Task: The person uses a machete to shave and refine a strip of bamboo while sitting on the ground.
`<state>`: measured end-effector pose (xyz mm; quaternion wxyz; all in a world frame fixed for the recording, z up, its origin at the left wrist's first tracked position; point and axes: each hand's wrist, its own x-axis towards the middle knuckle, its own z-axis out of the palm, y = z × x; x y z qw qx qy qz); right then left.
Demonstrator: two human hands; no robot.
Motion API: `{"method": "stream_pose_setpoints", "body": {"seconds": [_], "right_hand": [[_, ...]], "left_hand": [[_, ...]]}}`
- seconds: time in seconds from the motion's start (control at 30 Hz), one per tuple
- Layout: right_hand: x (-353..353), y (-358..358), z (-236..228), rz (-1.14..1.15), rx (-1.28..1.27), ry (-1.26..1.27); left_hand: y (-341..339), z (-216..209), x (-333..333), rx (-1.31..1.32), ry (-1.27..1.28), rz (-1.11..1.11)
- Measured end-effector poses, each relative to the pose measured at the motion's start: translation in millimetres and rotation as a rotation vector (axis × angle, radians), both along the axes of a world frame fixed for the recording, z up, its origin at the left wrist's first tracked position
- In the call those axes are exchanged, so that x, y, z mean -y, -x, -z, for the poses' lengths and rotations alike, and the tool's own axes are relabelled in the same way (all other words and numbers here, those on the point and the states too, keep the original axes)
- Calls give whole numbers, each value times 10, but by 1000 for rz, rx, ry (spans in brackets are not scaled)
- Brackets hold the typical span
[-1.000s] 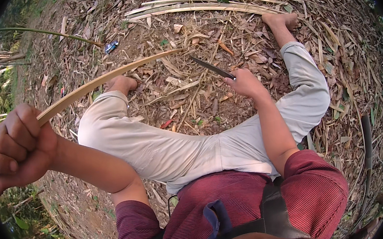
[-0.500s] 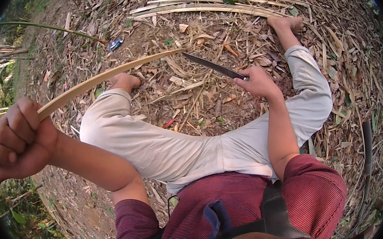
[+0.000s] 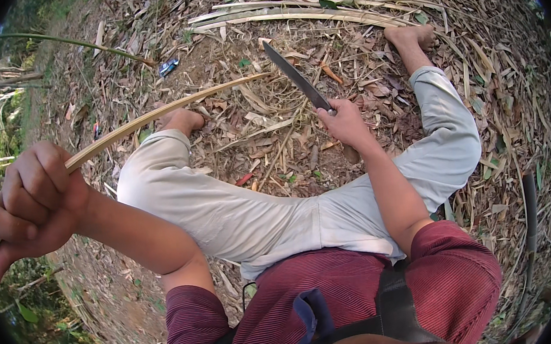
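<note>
My left hand (image 3: 39,195), raised at the far left, is wrapped round a long pale strip of split bamboo (image 3: 151,117). The strip bows from my fist toward the middle, and its far tip hangs over the litter between my feet. In front of my right thigh, my right hand (image 3: 346,124) grips a machete (image 3: 298,78) by its handle. Its dark blade points forward and a little left, with the point beyond the strip's tip. A gap shows between blade and strip. Part of the machete's handle is hidden by my fingers.
Several split strips (image 3: 293,12) lie on the ground at the far side, by my bare right foot (image 3: 411,37). A small blue packet (image 3: 168,67) and a green stalk (image 3: 70,40) are at the far left. A dark pole (image 3: 530,214) lies at the right. Dry leaves and shavings cover the ground.
My right hand has drawn left and slightly nearer, and the machete's blade has swung to point more forward. My left hand has shifted slightly right with the strip, which has turned a little.
</note>
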<state>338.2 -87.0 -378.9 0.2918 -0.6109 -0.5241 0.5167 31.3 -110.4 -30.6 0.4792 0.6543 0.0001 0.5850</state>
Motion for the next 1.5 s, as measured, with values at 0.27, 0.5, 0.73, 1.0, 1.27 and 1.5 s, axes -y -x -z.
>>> {"method": "stream_pose_setpoints", "body": {"seconds": [0.27, 0.5, 0.73, 1.0, 1.27, 1.5], "right_hand": [[256, 476, -169, 11, -150, 136], [263, 765, -322, 107, -246, 158], [319, 1115, -654, 159, -372, 56], [444, 1167, -665, 67, -285, -296], [700, 1130, -1601, -141, -320, -904], [760, 1112, -1088, -95, -254, -630]], "left_hand": [[168, -47, -85, -20, 50, -199], [-61, -365, -666, -333, 123, -411], [-192, -465, -775, -282, 182, -465], [-67, -277, -517, -366, -78, 141], [-327, -190, -88, -424, -109, 323], [-498, -96, 58, -514, -134, 454]]}}
